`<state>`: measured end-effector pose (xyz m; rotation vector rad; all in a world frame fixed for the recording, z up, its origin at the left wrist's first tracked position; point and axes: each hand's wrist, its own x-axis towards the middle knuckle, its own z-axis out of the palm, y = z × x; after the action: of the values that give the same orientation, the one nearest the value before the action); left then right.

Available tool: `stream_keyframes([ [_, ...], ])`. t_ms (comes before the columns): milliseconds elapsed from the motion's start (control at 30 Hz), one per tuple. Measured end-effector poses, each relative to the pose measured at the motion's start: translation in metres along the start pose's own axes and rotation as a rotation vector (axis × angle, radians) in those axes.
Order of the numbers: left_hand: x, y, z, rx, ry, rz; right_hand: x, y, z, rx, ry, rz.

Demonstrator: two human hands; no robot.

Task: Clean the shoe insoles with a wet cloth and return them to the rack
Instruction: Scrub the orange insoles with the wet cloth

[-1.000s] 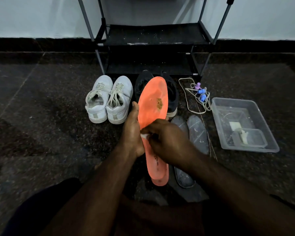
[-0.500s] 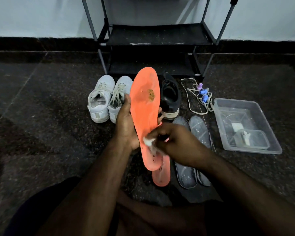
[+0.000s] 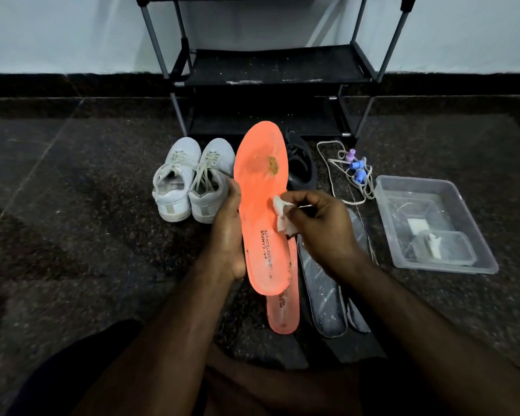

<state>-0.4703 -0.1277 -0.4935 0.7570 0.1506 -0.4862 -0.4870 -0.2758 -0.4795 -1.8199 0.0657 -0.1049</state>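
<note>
My left hand [image 3: 227, 232] grips an orange insole [image 3: 260, 181] by its left edge and holds it upright, toe end up. A brown stain marks its upper part. My right hand [image 3: 321, 226] pinches a small white wet cloth [image 3: 281, 216] against the insole's right side near the middle. A second orange insole [image 3: 284, 310] lies on the floor beneath it. Two grey insoles [image 3: 324, 292] lie just to the right. The black shoe rack [image 3: 267, 67] stands against the wall behind.
A pair of white sneakers [image 3: 192, 178] sits left of the held insole and a black shoe [image 3: 300, 166] behind it. Laces with purple and blue pegs [image 3: 354, 168] lie to the right. A clear plastic tub [image 3: 433, 223] with water and a smaller container stands at far right.
The insole has been lifted a little higher. My right hand with the cloth has moved up from near the heel to the insole's middle.
</note>
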Motion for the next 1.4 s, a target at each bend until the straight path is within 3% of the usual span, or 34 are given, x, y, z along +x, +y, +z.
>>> stream_keyframes([
  [100, -0.002, -0.009, 0.004, 0.008, -0.024, -0.024, 0.003, -0.004, 0.002, -0.137, 0.051, -0.055],
  [233, 0.002, -0.014, 0.002, 0.000, 0.008, 0.001, 0.000, -0.006, 0.006, -0.547, -0.019, -0.333],
  [333, 0.005, -0.012, 0.000, -0.014, 0.030, 0.015, -0.013, -0.007, 0.013, -0.636, -0.074, -0.352],
  [433, 0.008, -0.007, -0.002, -0.004, 0.056, 0.001, -0.022, -0.002, 0.012, -0.628, -0.121, -0.354],
  [600, 0.005, -0.009, 0.002, 0.002, 0.061, 0.052, -0.009, -0.003, 0.011, -0.561, -0.008, -0.382],
  [800, 0.008, -0.010, -0.006, 0.052, 0.066, 0.044, -0.020, 0.004, 0.010, -0.608, -0.091, -0.349],
  [967, 0.012, -0.010, -0.008, 0.037, 0.089, 0.055, -0.013, 0.000, 0.010, -0.571, -0.037, -0.339],
  [1200, 0.016, -0.008, -0.010, 0.041, 0.146, 0.068, -0.028, 0.004, 0.013, -0.522, -0.107, -0.275],
  [1400, 0.015, -0.010, -0.011, 0.027, 0.106, 0.069, -0.012, -0.002, 0.006, -0.474, 0.006, -0.268],
])
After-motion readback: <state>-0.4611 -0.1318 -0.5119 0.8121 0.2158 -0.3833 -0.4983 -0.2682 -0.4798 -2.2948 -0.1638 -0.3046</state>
